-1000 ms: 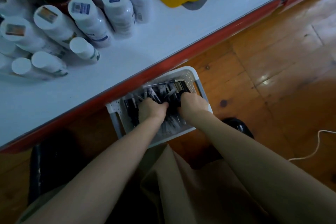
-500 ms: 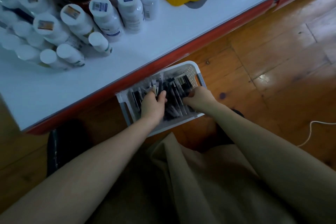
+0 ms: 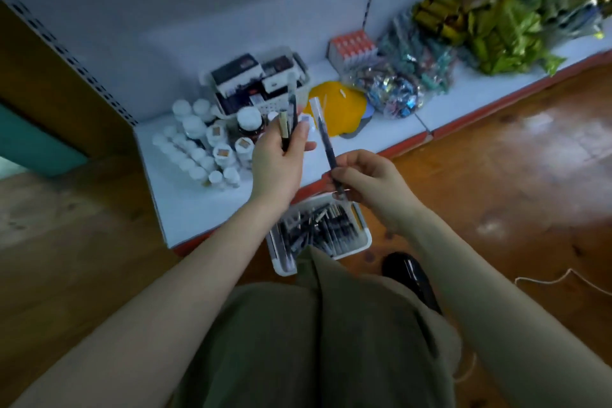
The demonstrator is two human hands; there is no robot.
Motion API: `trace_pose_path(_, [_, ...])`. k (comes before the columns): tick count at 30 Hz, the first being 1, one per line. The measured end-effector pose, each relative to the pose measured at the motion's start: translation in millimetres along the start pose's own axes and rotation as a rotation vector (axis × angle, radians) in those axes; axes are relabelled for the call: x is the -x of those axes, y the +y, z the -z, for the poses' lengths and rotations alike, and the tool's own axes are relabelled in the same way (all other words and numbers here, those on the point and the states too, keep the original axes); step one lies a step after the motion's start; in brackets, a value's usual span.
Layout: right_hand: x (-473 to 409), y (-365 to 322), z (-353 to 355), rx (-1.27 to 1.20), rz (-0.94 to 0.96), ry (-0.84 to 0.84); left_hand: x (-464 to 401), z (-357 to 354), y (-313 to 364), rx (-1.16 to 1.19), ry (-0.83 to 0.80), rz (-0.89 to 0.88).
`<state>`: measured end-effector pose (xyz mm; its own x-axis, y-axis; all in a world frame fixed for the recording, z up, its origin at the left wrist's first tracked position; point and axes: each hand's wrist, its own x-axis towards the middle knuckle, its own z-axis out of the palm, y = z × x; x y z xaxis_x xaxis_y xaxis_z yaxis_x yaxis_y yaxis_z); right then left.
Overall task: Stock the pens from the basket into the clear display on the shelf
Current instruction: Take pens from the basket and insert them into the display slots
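Observation:
A white basket (image 3: 363, 243) full of dark pens (image 3: 318, 228) sits on the wooden floor against the shelf's red edge. Above it my left hand (image 3: 278, 162) holds a couple of pens (image 3: 291, 116) upright between fingers and thumb. My right hand (image 3: 367, 177) pinches one dark pen with a clear cap (image 3: 324, 136), tilted up to the left. A clear display holding dark boxes (image 3: 256, 79) stands at the back of the white shelf (image 3: 331, 162), beyond both hands.
White-capped bottles (image 3: 198, 149) crowd the shelf's left part. A yellow item (image 3: 341, 106), shiny wrapped packs (image 3: 397, 89), an orange box (image 3: 352, 45) and green foil bags (image 3: 503, 26) lie to the right. My black shoe (image 3: 410, 275) and a white cord (image 3: 563, 281) are on the floor.
Both hands have come up out of the basket, each with pens. The view has lifted, so the shelf's back and the display show.

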<state>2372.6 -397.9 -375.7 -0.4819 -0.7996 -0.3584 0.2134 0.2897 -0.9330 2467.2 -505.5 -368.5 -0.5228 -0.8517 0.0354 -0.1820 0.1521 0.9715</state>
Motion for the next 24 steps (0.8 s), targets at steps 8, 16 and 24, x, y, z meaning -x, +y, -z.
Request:
trace_pose_path(8, [19,-133,-40,0.127,0.267,-0.092,-20,59,128,0.004,0.127,-0.305])
trace_pose_path(16, [27,-224,-65,0.326,0.646,-0.004,-30,94,203,0.066,0.174,-0.423])
trace_pose_path(24, [44,-305,-77,0.448,0.752,0.079,-27,136,271,0.160,0.155,-0.397])
